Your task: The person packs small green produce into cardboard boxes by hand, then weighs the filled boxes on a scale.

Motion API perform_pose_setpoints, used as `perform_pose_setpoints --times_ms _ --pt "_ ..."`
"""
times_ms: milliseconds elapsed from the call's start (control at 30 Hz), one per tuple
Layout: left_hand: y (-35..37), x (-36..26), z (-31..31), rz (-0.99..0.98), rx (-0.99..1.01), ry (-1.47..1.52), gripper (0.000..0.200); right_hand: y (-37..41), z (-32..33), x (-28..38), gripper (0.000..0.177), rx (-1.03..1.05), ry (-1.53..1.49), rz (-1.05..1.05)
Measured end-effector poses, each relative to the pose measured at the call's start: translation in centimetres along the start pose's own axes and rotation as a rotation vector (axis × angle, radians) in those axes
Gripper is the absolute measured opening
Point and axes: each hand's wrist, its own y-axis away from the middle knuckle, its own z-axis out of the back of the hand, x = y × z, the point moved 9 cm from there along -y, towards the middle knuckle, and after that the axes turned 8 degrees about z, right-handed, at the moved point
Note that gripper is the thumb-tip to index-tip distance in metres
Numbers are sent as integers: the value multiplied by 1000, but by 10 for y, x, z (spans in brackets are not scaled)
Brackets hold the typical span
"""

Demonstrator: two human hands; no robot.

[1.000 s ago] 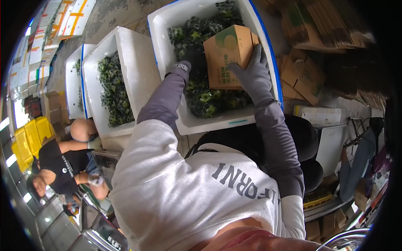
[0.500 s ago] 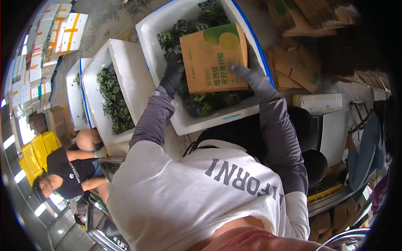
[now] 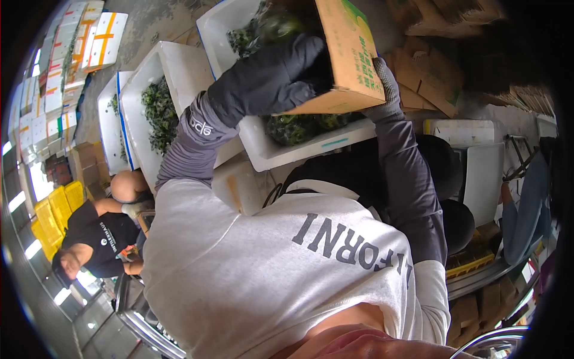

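Observation:
A printed cardboard box is tilted on its side over a white foam box, its dark open mouth facing left. My right hand, in a grey dotted glove, grips the lower right side of the cardboard box. My left hand, in a dark glove, is at the open mouth with its fingers and thumb spread apart. Dark green leafy-looking goods lie in the foam box below. Some blurred green shows at the mouth of the cardboard box.
More white foam boxes with similar dark green contents stand at left. Flattened cardboard lies at right. A person in a black shirt sits at lower left near yellow crates. Stacked foam boxes line the far left.
The cardboard box has turned from printed face up to tilted, with its mouth to the left. My left hand has left its outer side and come across the mouth. My right hand keeps hold.

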Motion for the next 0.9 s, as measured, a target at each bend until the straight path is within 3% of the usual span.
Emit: perform_pose_setpoints --times_ms 33,67,100,167,233,267,300,333,367,400,433,467,567,600,700,733,833,900 --pt "-1 -18 1 -31 3 -45 42 2 -5 3 45 22 -32 7" --pt "-2 -25 5 59 20 -27 40 4 -10 7 44 44 -65 14" --pt "-1 -39 21 -10 -133 30 35 6 -11 13 44 16 -47 46" --pt "24 -34 50 16 -576 705 29 10 -19 27 45 10 4 123" --pt "47 -19 66 -53 -858 565 27 17 -29 44 46 30 85 209" --pt "49 5 50 168 -846 447 28 22 -32 54 46 25 130 242" --pt "46 47 12 344 -670 514 39 29 -37 65 46 10 196 280" --pt "41 51 -24 348 -265 -17 57 38 -40 77 46 -18 271 318" --pt "67 83 -82 530 156 -137 74 50 -43 91 46 -56 369 359" --pt "104 107 -133 410 509 -561 88 63 -45 108 46 -106 471 407" --pt "129 105 -161 464 839 -701 90 80 -48 125 46 -166 587 456" --pt "154 116 -191 327 672 -614 89 101 -48 142 46 -243 701 501" --pt "132 104 -206 280 751 -492 86 182 -42 181 46 -529 1003 628" --pt "123 94 -205 62 637 -612 64 215 -39 187 46 -636 1070 657" --pt "101 107 -211 132 605 -237 66 314 -23 183 46 -951 1166 709" --pt "83 109 -206 198 593 -230 57 334 -16 180 47 -1013 1132 726" --pt "69 130 -241 336 1123 -493 43 354 13 181 47 -1060 928 774" --pt "66 124 -260 117 1029 -509 37 345 28 189 47 -981 742 815"
